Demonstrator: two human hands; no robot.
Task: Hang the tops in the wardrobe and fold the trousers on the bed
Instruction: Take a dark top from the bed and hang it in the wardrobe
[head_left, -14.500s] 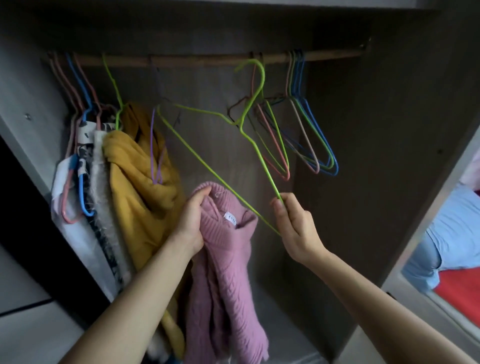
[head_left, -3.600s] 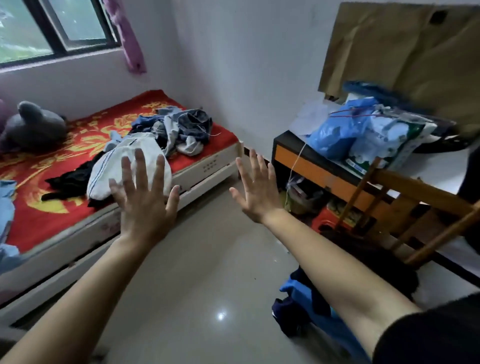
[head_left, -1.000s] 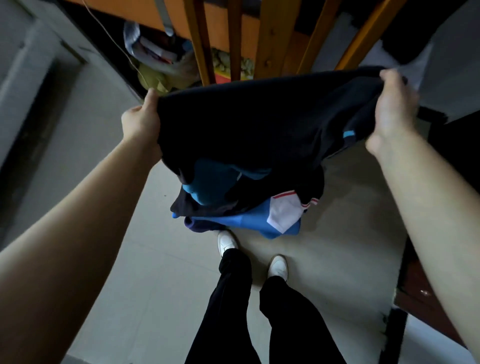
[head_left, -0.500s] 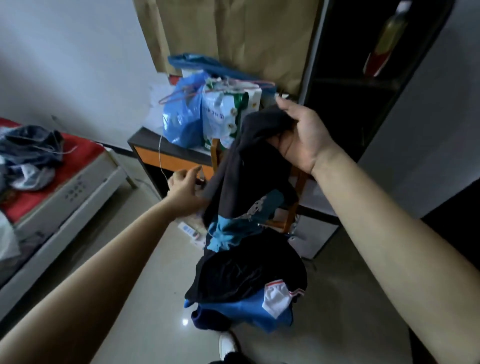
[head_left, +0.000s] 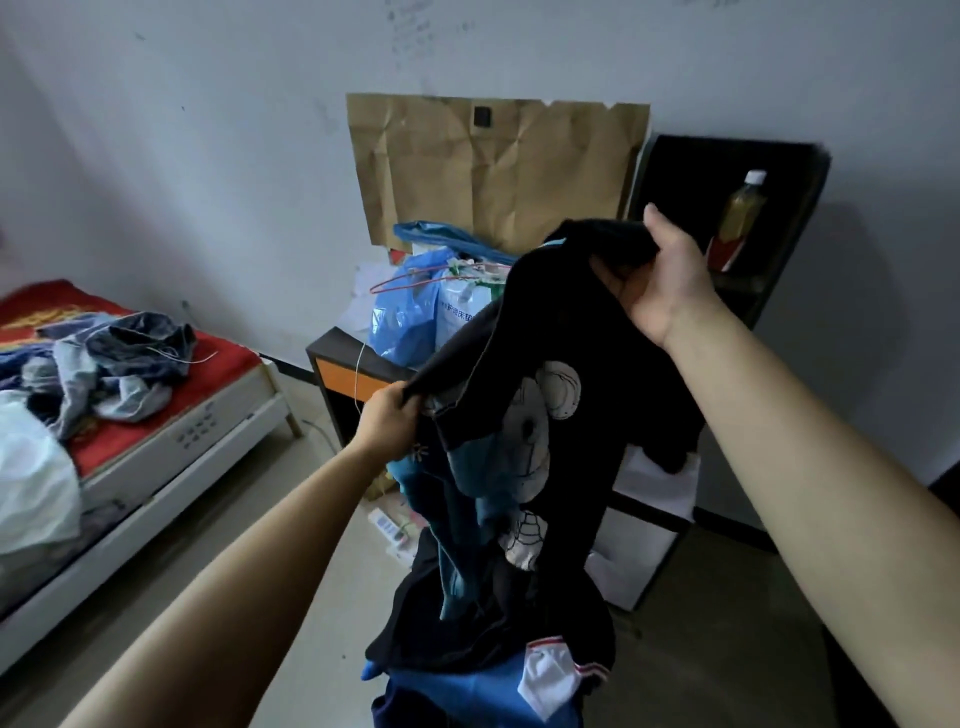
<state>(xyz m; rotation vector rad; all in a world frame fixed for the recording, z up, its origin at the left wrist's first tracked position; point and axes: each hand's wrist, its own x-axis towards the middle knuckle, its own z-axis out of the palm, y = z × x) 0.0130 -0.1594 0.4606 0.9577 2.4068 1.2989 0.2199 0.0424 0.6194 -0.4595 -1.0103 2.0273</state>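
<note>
bed (head_left: 208, 441) along the left, red sheet, with a heap of clothes (head_left: 119, 358), crumpled denim and grey, and a white garment (head_left: 31, 478) lying on it. black top (head_left: 550, 353) with a pale cartoon print and blue patches, held up in mid-room, well apart from the bed, lower end meeting a pile of clothes (head_left: 467, 691), dark and blue, underneath. brown paper (head_left: 493, 161) flat against the wall behind. dark shelf unit (head_left: 779, 171) at right, partly hidden by the top. low counter (head_left: 337, 353) with an orange front, between bed and shelf unit, loaded with a blue plastic bag (head_left: 405, 317). right hand (head_left: 660, 280) raised, fingers and thumb clenched round the top's upper edge. left hand (head_left: 387, 421) lower, pinching a fold of the same top at its left side. bottle (head_left: 740, 223) of yellowish liquid upright in the shelf unit. thin red wire hanger (head_left: 415, 275) resting over the bag.
</note>
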